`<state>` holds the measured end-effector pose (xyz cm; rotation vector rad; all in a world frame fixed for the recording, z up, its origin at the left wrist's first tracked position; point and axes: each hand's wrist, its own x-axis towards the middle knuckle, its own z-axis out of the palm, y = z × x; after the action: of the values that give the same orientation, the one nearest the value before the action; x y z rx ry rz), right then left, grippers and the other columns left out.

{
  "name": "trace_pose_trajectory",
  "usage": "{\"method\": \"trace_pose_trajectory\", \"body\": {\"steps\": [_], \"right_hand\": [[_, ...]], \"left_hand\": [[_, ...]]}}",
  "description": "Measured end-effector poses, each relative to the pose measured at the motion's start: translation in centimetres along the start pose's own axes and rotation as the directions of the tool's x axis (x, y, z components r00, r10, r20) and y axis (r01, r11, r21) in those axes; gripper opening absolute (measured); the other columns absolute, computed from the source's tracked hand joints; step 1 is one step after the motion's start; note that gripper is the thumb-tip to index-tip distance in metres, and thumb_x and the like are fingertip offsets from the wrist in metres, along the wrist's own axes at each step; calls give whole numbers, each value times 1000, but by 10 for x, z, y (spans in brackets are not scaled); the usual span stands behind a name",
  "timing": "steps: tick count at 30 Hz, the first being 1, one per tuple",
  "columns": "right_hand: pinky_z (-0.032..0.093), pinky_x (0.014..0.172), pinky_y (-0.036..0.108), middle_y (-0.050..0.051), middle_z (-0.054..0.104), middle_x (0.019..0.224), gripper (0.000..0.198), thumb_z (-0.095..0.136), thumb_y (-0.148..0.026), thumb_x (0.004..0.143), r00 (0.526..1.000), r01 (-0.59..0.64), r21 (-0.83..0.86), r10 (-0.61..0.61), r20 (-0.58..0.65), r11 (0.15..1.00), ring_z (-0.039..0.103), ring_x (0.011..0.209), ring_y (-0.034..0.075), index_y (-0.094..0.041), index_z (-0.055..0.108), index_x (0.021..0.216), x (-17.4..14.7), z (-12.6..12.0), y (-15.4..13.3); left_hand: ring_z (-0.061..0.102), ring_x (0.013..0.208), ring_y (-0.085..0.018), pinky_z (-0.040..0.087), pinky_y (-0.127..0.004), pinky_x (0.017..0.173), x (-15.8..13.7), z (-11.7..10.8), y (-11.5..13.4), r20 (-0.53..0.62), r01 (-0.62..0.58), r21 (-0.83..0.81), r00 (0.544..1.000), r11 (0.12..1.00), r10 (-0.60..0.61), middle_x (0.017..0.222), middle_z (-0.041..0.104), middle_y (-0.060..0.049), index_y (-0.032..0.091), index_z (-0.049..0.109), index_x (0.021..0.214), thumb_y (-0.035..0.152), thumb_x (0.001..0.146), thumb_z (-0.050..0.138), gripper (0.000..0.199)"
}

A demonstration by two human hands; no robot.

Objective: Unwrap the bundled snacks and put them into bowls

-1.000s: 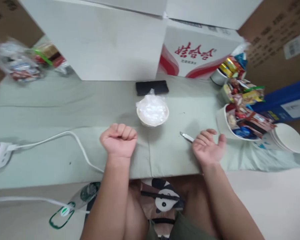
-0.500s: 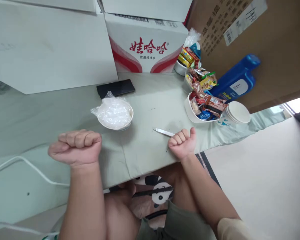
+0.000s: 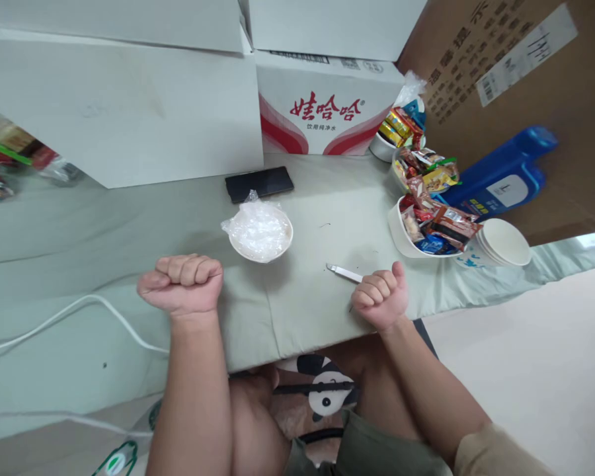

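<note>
My left hand (image 3: pixel 181 284) is closed in a fist above the cloth-covered table (image 3: pixel 307 291), left of and nearer to me than a paper bowl (image 3: pixel 288 246). Crumpled clear plastic (image 3: pixel 258 228) fills the bowl's top. My right hand (image 3: pixel 381 296) also makes a fist, its thumb lying against the side and pointing up. Nothing shows in either fist. Just beyond the right knuckles lies a slim, silvery-white tool (image 3: pixel 344 272) with a metal tip; the hand hides its other end, and I cannot tell its exact kind.
Behind the bowl lies a black phone (image 3: pixel 260 184). White cartons (image 3: pixel 322 109) line the back. At right stand a tub of wrapped snacks (image 3: pixel 411 244), stacked paper cups (image 3: pixel 506 241), a blue bottle (image 3: pixel 506 175) and a brown carton (image 3: pixel 590 165). A white cable (image 3: pixel 114 314) crosses the left side.
The view has swung left, so everything appears farther right, and more packaged things show at the left edge. Both hands stay in fists, at nearly the same places over the table.
</note>
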<state>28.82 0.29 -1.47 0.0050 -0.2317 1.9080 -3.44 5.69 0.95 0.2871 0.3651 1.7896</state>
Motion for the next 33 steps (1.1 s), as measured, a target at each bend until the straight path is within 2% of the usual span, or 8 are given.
{"method": "trace_pose_trajectory", "body": {"steps": [3, 8, 14, 21, 26, 29, 33], "right_hand": [[10, 46, 28, -10, 6, 44, 60, 47, -39, 102, 998, -54, 21, 53, 31, 998, 7, 40, 7, -20, 20, 52, 5, 1, 6], [10, 46, 29, -9, 8, 44, 59, 46, -36, 102, 993, -115, 25, 114, 41, 993, 9, 40, 7, -19, 20, 52, 8, 0, 8], [10, 46, 29, -9, 7, 44, 60, 48, -36, 101, 987, -158, 17, 158, 33, 987, 9, 40, 7, -20, 18, 52, 7, 1, 13], [9, 46, 29, -9, 6, 43, 63, 51, -42, 99, 987, -156, 45, 155, 33, 987, 8, 39, 7, -21, 16, 50, 5, 2, 15], [10, 45, 29, -9, 7, 43, 63, 52, -41, 98, 989, -146, 21, 145, 29, 989, 9, 39, 6, -20, 17, 51, 2, 3, 11], [10, 44, 28, -9, 8, 44, 63, 53, -42, 97, 985, -167, 61, 163, 56, 984, 10, 39, 6, -20, 18, 51, 1, 1, 9], [9, 42, 25, -11, 9, 45, 63, 57, -43, 96, 974, -214, 155, 200, 102, 964, 10, 39, 4, -21, 19, 51, 0, -4, 7]], "left_hand": [[-14, 47, -6, 4, -27, 36, -1, 3, 4, -24, 0, 27, 1000, 1000, 1, 56, -10, 6, 16, 5, 56, 14, 45, 44, 41], [-15, 47, -6, 0, -29, 36, 1, -5, 7, -65, 11, 99, 998, 995, -5, 57, -13, 5, 17, 5, 57, 13, 48, 52, 48], [-15, 46, -8, 6, -25, 34, -2, -10, 9, -64, -2, 76, 998, 997, 7, 58, -13, 5, 16, 5, 58, 16, 58, 59, 54], [-14, 47, -7, 3, -29, 37, -10, -5, 8, -72, 49, 80, 996, 996, -43, 57, -12, 5, 18, 4, 59, 16, 52, 56, 52], [-16, 46, -7, 2, -29, 37, -17, -2, 3, -34, 58, 37, 998, 998, -57, 56, -12, 6, 17, 4, 60, 16, 57, 55, 51], [-17, 47, -7, 0, -30, 37, -20, 3, 0, -55, 75, 39, 996, 996, -73, 59, -13, 5, 17, 3, 61, 17, 59, 54, 51], [-19, 50, -7, -4, -30, 37, -22, 8, -2, -118, 77, 75, 991, 994, -68, 59, -13, 6, 17, 3, 60, 16, 54, 54, 52]]}}
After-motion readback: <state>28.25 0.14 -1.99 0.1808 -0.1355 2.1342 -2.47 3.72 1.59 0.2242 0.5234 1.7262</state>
